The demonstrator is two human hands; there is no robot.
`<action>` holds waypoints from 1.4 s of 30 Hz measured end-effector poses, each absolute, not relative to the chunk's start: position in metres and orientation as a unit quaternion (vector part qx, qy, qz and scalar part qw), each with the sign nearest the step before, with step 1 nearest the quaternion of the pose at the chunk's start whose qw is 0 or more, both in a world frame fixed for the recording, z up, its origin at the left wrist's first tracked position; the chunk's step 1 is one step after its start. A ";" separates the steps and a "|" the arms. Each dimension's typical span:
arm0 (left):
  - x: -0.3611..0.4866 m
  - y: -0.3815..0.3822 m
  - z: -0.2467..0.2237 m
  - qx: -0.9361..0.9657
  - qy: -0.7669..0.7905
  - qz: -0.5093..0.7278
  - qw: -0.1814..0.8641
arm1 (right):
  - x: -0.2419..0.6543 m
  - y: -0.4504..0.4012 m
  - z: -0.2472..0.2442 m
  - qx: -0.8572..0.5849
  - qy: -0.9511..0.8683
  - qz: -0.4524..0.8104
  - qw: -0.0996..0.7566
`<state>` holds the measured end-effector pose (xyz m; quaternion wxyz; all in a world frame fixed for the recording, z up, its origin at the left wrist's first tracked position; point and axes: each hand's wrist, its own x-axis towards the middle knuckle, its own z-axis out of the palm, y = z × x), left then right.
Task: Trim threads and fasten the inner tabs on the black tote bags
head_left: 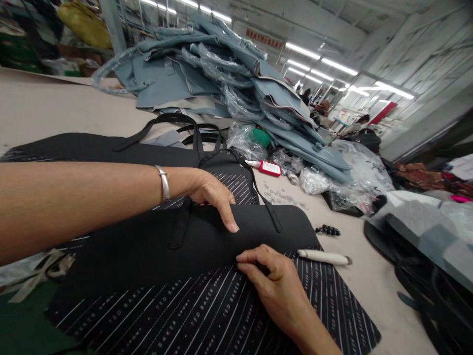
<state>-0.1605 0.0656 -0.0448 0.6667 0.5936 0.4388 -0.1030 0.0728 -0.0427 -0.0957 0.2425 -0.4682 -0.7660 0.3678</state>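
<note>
A black bag panel (221, 227) with a thin handle strap and a striped lining (207, 310) printed "TED BAKER SPORT" lies in front of me. My left hand (216, 195), with a silver bracelet on the wrist, grips its top edge, thumb on the near face and fingers hidden behind. Lower down, at the seam between the plain black band and the striped fabric, my right hand (273, 281) pinches thumb and forefinger together. What sits between those fingertips is too small to make out. A whitish stick-shaped tool (325, 257) rests on the panel's right side.
Behind lie more black bag pieces (148, 153) with straps. Blue-grey bag pieces (221, 79) in plastic wrap are heaped at the back. A red and white bottle (269, 168), small clear bits (283, 195) and a black coil (327, 230) are on the table. Black straps (417, 266) are at right.
</note>
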 end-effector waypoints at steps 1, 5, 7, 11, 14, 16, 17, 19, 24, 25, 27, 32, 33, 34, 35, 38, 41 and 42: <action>-0.159 0.064 -0.046 0.579 0.427 -0.107 0.686 | 0.072 -0.043 -0.095 -0.474 -0.762 0.367 0.245; -0.154 0.058 -0.052 0.563 0.423 -0.107 0.702 | 0.070 -0.043 -0.094 -0.512 -0.733 0.374 0.248; -0.153 0.055 -0.053 0.565 0.427 -0.099 0.699 | 0.070 -0.044 -0.095 -0.515 -0.731 0.369 0.253; -0.150 0.050 -0.050 0.576 0.431 -0.087 0.689 | 0.070 -0.044 -0.099 -0.516 -0.748 0.315 0.274; -0.147 0.046 -0.046 0.578 0.431 -0.081 0.688 | 0.068 -0.044 -0.100 -0.520 -0.759 0.276 0.277; -0.147 0.045 -0.044 0.574 0.433 -0.078 0.691 | 0.067 -0.043 -0.101 -0.519 -0.762 0.268 0.280; -0.147 0.046 -0.044 0.570 0.436 -0.078 0.692 | 0.067 -0.044 -0.101 -0.516 -0.762 0.267 0.285; -0.148 0.047 -0.044 0.562 0.444 -0.074 0.694 | 0.068 -0.045 -0.102 -0.508 -0.761 0.269 0.300; -0.153 0.047 -0.049 0.545 0.439 -0.067 0.711 | 0.072 -0.051 -0.108 -0.458 -0.786 0.252 0.330; -0.154 0.046 -0.050 0.543 0.437 -0.062 0.714 | 0.073 -0.052 -0.110 -0.443 -0.796 0.242 0.334; -0.156 0.043 -0.052 0.539 0.435 -0.049 0.719 | 0.074 -0.053 -0.112 -0.418 -0.814 0.221 0.337; -0.155 0.032 -0.059 0.525 0.427 -0.032 0.736 | 0.073 -0.053 -0.117 -0.401 -0.837 0.165 0.334; -0.154 0.030 -0.059 0.524 0.426 -0.026 0.737 | 0.073 -0.053 -0.117 -0.399 -0.839 0.155 0.336; -0.152 0.029 -0.059 0.525 0.426 -0.020 0.737 | 0.072 -0.052 -0.117 -0.398 -0.840 0.149 0.338; -0.151 0.027 -0.059 0.525 0.427 -0.015 0.736 | 0.072 -0.052 -0.117 -0.398 -0.839 0.146 0.341; -0.149 0.023 -0.056 0.526 0.432 -0.009 0.733 | 0.071 -0.051 -0.112 -0.412 -0.828 0.163 0.343; -0.151 0.025 -0.053 0.530 0.438 -0.018 0.726 | 0.072 -0.048 -0.107 -0.423 -0.820 0.212 0.322; -0.152 0.027 -0.053 0.532 0.439 -0.025 0.724 | 0.072 -0.046 -0.105 -0.421 -0.822 0.224 0.311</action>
